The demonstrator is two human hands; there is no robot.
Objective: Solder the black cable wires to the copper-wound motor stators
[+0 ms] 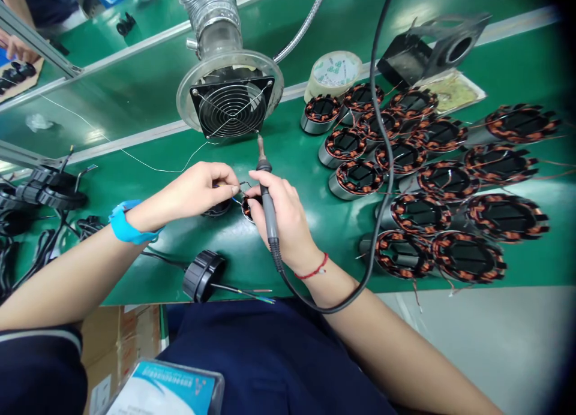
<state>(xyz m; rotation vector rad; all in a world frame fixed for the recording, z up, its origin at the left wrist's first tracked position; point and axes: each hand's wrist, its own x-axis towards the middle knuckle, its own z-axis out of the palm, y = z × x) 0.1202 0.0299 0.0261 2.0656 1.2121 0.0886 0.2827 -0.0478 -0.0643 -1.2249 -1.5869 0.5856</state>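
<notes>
My left hand is closed in a pinch on a thin wire, just left of my other hand. My right hand is wrapped round a grey soldering iron, its tip pointing up and away from me. The thumb and a finger of that hand also reach a small copper-wound stator, mostly hidden beneath them. Under my left hand sits a black round cap, partly covered. Closer to me, another black cap lies on its side with stripped coloured wires.
A fume fan on a flexible duct stands ahead. Several wound stators fill the right side, with a tape roll behind. The iron's black cable loops over them. Black caps and cables lie left. A co-worker's hand shows far left.
</notes>
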